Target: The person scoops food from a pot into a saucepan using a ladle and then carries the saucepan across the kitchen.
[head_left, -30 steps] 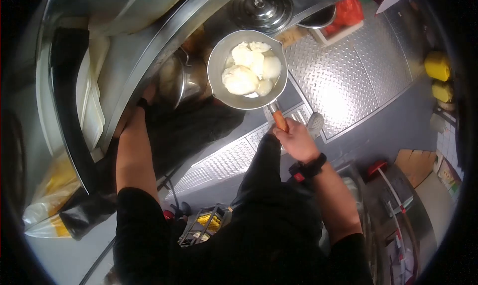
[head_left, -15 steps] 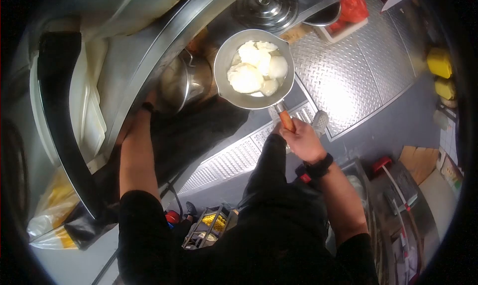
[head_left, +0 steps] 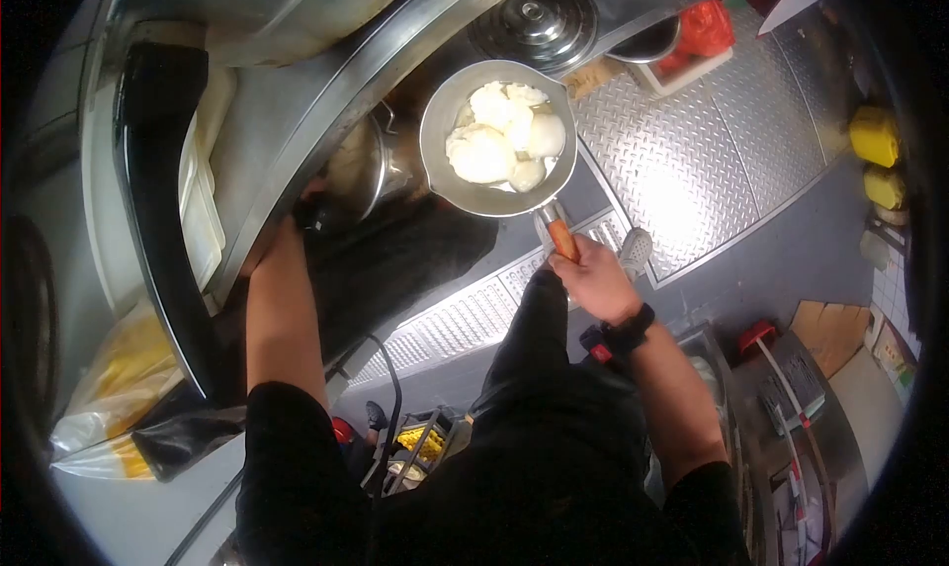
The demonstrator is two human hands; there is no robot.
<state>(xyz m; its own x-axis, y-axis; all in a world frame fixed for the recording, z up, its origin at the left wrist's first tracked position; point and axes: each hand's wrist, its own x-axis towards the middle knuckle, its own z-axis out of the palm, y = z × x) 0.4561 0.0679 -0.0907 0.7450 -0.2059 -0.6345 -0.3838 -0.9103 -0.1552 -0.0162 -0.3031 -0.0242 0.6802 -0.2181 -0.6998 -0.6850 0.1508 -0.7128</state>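
My right hand [head_left: 601,284] is closed around the wooden handle [head_left: 561,238] of a grey metal saucepan [head_left: 457,192]. The pan is held out over the floor in front of me. Several soft white lumps [head_left: 482,153] lie in it, with some liquid around them; I cannot make out what they are. My left hand [head_left: 314,186] reaches in below the curved steel counter edge, beside a shiny metal pot [head_left: 393,161] with a small wire loop. Shadow and the counter edge hide its fingers.
A steel counter edge [head_left: 341,87] curves over my left arm. A round metal lid [head_left: 534,17] sits at the top. Red plastic bags [head_left: 704,34] fill a white box. Below lie tread-plate flooring [head_left: 682,171] and a drain grate [head_left: 460,314]. A knife blade [head_left: 796,0] juts in top right.
The view has shifted slightly, so the counter and its black handle appear farther right. My left hand sits a little deeper under the edge. The saucepan stays in my right hand, nearly unmoved.
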